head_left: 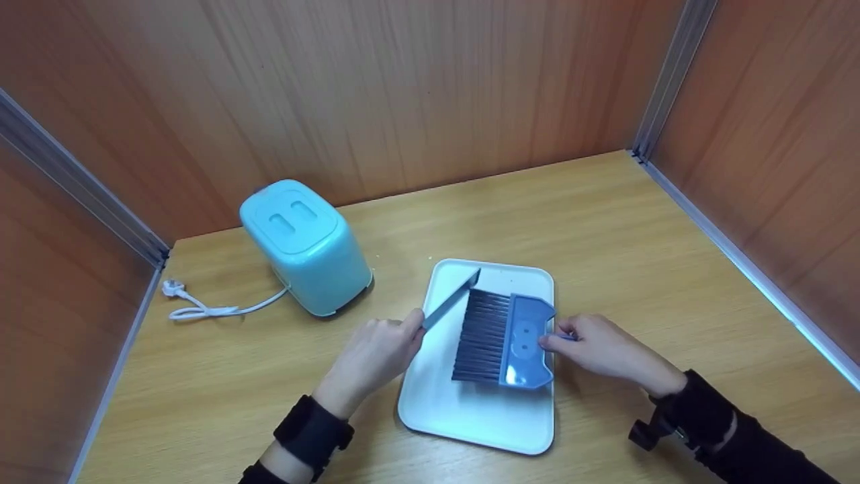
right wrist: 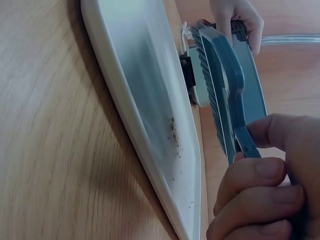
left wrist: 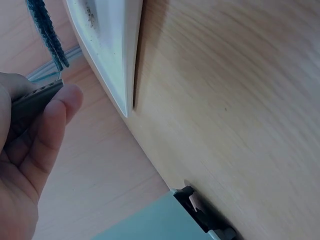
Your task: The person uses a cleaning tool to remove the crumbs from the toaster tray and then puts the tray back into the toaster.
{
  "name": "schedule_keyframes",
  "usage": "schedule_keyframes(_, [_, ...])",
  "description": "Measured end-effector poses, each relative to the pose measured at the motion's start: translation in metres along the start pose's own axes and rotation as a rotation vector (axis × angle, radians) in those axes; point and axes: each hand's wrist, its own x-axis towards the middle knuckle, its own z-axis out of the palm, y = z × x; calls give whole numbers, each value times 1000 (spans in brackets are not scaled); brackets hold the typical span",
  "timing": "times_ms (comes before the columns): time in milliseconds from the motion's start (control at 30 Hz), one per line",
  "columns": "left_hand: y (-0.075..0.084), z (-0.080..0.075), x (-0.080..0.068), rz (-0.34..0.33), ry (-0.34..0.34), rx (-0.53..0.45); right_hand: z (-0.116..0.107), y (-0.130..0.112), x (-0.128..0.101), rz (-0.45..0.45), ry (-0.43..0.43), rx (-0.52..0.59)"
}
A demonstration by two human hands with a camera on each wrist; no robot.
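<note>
Our right hand point(head_left: 608, 353) pinches the blue brush point(head_left: 504, 339) over the white tray point(head_left: 470, 410); our left hand point(head_left: 373, 356) grips the dustpan point(head_left: 451, 299).

Both forearms reach forward in dark sleeves with black wrist straps. The left hand point(head_left: 373, 355) lies just left of the white tray point(head_left: 430, 410), fingers curled in a pinch. The right hand point(head_left: 598, 348) (knuckles up) is curled tight at the tray's right edge.

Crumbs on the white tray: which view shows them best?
The right wrist view: the crumbs show as brown specks scattered on the tray. The left wrist view catches a few dark specks near the tray's rim; the head view shows none.
</note>
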Motion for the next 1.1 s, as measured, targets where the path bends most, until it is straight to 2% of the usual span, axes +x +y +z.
schedule_keyframes(433, [1,-1,-1,21,-5,-10,-6,-1,5,55,15,0])
schedule_keyframes(600, [1,0,-2,21,-3,-22,-7,-1,4,51,34,-6])
schedule_keyframes(833, [0,2,-4,34,40,-8,-9,-1,5,17,84,-12])
schedule_keyframes(933, [0,2,-4,23,21,-31,-10,-2,4,26,87,-2])
schedule_keyframes(1100, [0,0,-3,-20,-50,-77,-12,-5,2,19,117,10])
